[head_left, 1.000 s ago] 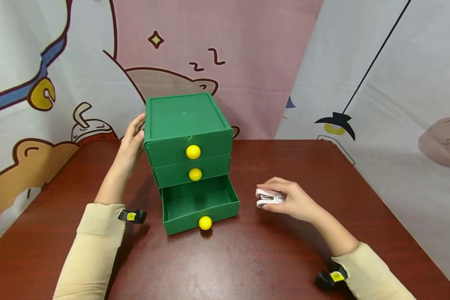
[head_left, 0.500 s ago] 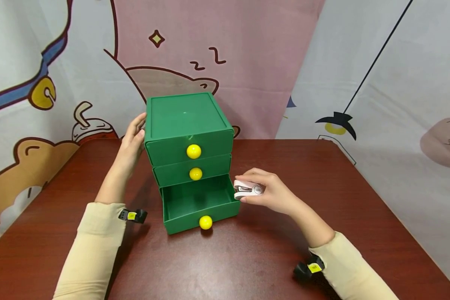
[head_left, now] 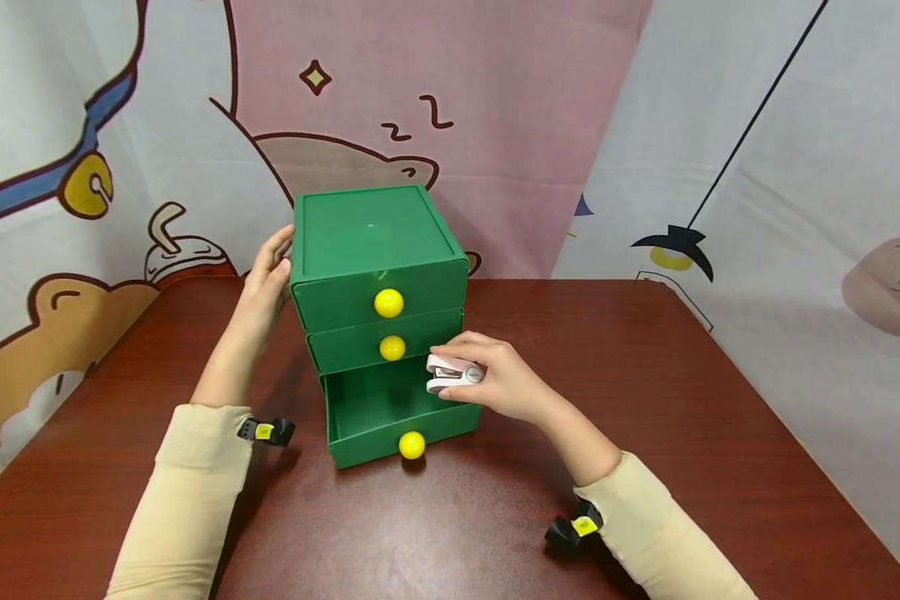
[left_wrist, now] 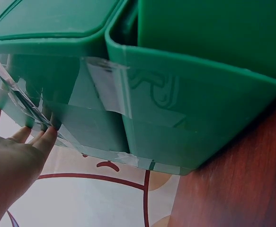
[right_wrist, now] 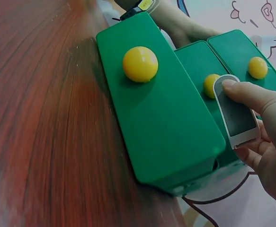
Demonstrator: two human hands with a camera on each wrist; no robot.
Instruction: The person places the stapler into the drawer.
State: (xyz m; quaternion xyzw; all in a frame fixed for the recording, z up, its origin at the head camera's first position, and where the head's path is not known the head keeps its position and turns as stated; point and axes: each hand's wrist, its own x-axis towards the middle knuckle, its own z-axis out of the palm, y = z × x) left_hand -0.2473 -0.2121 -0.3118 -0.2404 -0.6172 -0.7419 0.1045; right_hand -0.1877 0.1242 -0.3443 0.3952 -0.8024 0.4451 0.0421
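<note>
Fingers (head_left: 474,348) pinching the white clip device (head_left: 450,374) (mid-frame, over the open bottom drawer (head_left: 390,408)) could slip, dropping it outside.

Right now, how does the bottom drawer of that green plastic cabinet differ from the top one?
The bottom green drawer is pulled out, its inside showing; the top green drawer is pushed in. The right hand holds a small white clip-like device over the bottom drawer; nothing is over the top drawer's front. Both have a round yellow knob.
</note>
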